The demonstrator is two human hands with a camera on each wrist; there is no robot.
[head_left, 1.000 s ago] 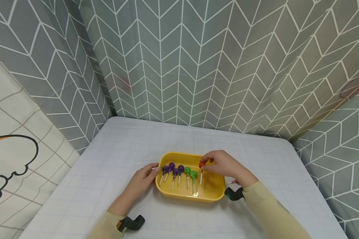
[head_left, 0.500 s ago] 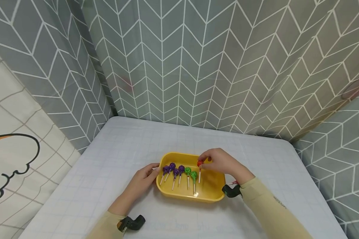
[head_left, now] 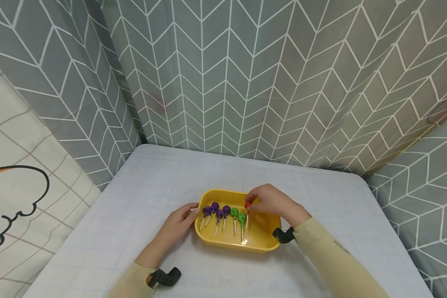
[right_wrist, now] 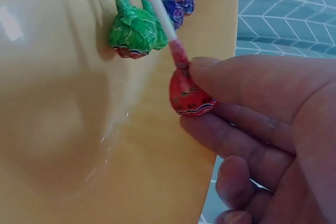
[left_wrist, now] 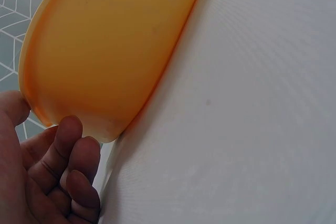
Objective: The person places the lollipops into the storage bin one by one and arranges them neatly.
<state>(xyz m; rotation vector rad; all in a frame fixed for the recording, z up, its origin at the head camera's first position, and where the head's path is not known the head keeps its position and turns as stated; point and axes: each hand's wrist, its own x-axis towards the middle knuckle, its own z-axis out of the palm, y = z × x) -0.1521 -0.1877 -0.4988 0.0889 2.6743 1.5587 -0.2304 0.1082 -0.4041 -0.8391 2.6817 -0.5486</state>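
A yellow plastic tray (head_left: 262, 240) stands on the table. In it several purple lollipops (head_left: 226, 210) lie at the left, followed by two green lollipops (head_left: 241, 217), heads toward the far side. My right hand (head_left: 270, 202) reaches over the far right part of the tray. Between thumb and finger it pinches a red lollipop (right_wrist: 186, 95) by the wrapped head, its white stick (right_wrist: 159, 8) pointing toward the near side. My left hand (head_left: 179, 222) holds the tray's left end, thumb at the rim and fingers (left_wrist: 68, 136) against the outer wall.
A pale cloth covers the table (head_left: 164, 174). Grey chevron-patterned curtains (head_left: 223, 82) hang behind it and at the sides. Dark wrist cameras (head_left: 165, 277) are strapped over both beige sleeves (head_left: 335, 252).
My right hand has shifted slightly left with the red lollipop, bringing it closer to the green ones. The left hand keeps its hold, and the tray stays put.
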